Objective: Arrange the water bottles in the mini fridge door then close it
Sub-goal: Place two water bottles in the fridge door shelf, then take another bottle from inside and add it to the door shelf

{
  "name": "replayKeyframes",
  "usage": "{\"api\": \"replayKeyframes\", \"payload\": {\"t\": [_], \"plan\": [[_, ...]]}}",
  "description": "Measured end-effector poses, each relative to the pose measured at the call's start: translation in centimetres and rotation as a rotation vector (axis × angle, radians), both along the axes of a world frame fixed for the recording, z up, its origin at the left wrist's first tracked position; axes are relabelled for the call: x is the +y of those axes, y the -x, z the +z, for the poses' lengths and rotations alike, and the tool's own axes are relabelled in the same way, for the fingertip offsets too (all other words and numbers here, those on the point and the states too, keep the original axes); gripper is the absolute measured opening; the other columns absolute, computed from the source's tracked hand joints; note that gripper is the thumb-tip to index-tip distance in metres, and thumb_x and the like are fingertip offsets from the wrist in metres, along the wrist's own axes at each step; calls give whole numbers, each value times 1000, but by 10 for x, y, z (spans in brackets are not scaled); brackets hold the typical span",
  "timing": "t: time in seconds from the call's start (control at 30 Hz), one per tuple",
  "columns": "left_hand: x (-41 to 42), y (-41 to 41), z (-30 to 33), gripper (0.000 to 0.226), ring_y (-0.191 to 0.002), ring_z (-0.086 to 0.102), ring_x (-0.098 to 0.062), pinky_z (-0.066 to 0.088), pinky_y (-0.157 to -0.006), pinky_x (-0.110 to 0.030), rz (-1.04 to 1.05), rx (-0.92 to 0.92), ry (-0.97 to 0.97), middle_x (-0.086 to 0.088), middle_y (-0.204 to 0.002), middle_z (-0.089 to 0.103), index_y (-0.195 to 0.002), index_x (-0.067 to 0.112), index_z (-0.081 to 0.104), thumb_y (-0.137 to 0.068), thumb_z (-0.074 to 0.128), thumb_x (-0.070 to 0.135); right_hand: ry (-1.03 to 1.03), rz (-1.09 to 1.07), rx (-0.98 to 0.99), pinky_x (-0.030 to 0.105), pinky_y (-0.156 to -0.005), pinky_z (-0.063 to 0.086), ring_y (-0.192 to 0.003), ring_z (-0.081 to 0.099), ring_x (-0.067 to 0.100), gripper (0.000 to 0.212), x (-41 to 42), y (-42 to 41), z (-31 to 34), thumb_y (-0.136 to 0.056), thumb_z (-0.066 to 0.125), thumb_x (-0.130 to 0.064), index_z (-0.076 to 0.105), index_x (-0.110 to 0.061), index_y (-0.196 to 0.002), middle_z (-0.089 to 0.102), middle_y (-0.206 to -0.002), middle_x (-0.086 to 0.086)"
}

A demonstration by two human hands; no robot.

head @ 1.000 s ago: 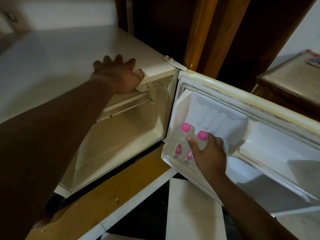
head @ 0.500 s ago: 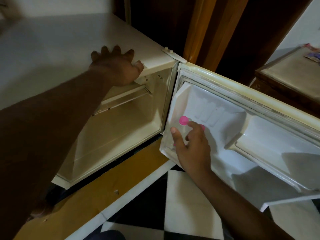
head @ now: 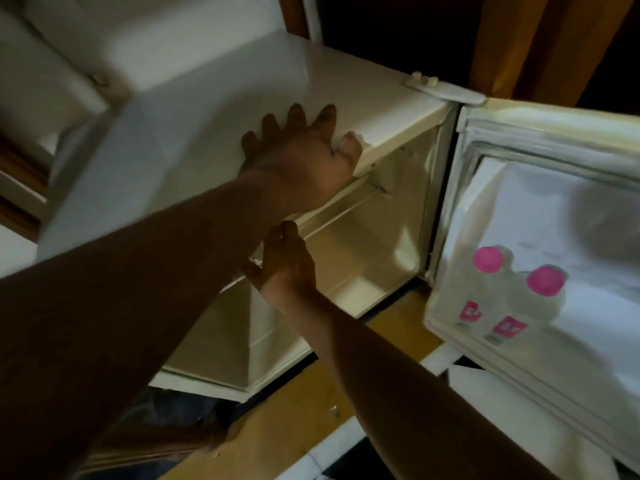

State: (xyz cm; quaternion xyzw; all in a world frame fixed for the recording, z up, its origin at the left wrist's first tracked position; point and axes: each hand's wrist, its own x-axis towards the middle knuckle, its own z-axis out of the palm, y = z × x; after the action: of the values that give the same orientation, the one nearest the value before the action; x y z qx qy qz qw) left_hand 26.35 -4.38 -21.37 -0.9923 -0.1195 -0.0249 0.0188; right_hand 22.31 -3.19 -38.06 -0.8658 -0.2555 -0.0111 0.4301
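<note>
Two clear water bottles with pink caps stand side by side in the lower door shelf of the open mini fridge door (head: 554, 140): one bottle (head: 483, 285) nearer the hinge, the other bottle (head: 540, 299) to its right. My left hand (head: 301, 168) rests flat on the fridge's top front edge, thumb hooked over the rim. My right hand (head: 284, 268) hovers in front of the fridge's open cavity, below my left forearm, fingers apart and holding nothing. It is well left of the bottles.
The white fridge cabinet (head: 346, 271) stands open with a bare interior and a small upper compartment. A wooden base (head: 294, 410) and black-and-white floor tiles (head: 339, 445) lie below. Dark wooden panels rise behind the fridge.
My right hand let go of the bottles in the door shelf and moved left to the front of the fridge cavity. The view shifted left; my left hand stayed on the fridge top.
</note>
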Motion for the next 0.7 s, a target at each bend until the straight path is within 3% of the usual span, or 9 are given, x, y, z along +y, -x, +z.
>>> {"api": "replayKeyframes", "payload": {"t": [0.17,0.27,0.37,0.47,0.53,0.6,0.63,0.7], "plan": [[4,-5,-2,79,-150,9,-40,8,-114,-61,-4,-13,13,-11,-166,13,-157,36,11,-84,9,67,263,8,-88,44,-86,46,-109,51,36,48,27,-23,8,-88,64,-42,59,-11,-125,58,-124,15],[2,-4,-2,80,-150,9,-40,9,-114,-61,6,-6,17,-10,-166,13,-156,37,11,-83,8,68,72,3,44,34,-72,50,-95,59,29,58,6,-17,5,-79,63,-57,61,-12,-115,62,-110,11],[2,-4,-2,81,-149,13,-42,12,-114,-62,-3,-15,-6,-12,-165,16,-156,36,12,-82,7,68,-343,-121,500,16,-51,39,-74,58,10,62,-34,5,-6,-69,57,-69,61,-24,-110,65,-101,-2],[1,-3,0,82,-149,13,-43,12,-114,-62,-4,-18,-5,-13,-165,16,-156,34,12,-82,7,67,-583,26,1025,24,-51,50,-78,66,13,56,-58,12,-17,-68,66,-63,58,-33,-114,65,-110,-1],[1,-2,-1,82,-149,12,-43,11,-114,-61,-8,-21,-1,-13,-165,16,-157,34,13,-82,8,67,-531,165,1096,28,-50,52,-81,70,19,67,-59,10,-17,-60,72,-72,57,-36,-115,65,-109,-1],[1,-2,-2,81,-149,12,-42,10,-114,-61,-8,-25,0,-13,-165,16,-156,34,13,-83,8,67,-405,267,1073,27,-50,53,-88,71,19,92,-49,9,-11,-48,75,-81,49,-37,-124,63,-112,-5],[1,-2,-2,81,-149,13,-42,11,-114,-61,-7,-26,3,-13,-165,16,-156,34,13,-83,9,67,-320,303,1040,26,-49,54,-89,69,18,99,-43,10,-8,-46,77,-81,44,-36,-128,62,-113,-7],[1,-3,-1,80,-148,14,-42,12,-114,-61,-8,-27,2,-13,-165,17,-156,34,14,-84,10,67,-182,335,952,29,-48,55,-87,64,15,92,-29,14,-7,-50,83,-67,39,-34,-124,58,-104,-11]]}}
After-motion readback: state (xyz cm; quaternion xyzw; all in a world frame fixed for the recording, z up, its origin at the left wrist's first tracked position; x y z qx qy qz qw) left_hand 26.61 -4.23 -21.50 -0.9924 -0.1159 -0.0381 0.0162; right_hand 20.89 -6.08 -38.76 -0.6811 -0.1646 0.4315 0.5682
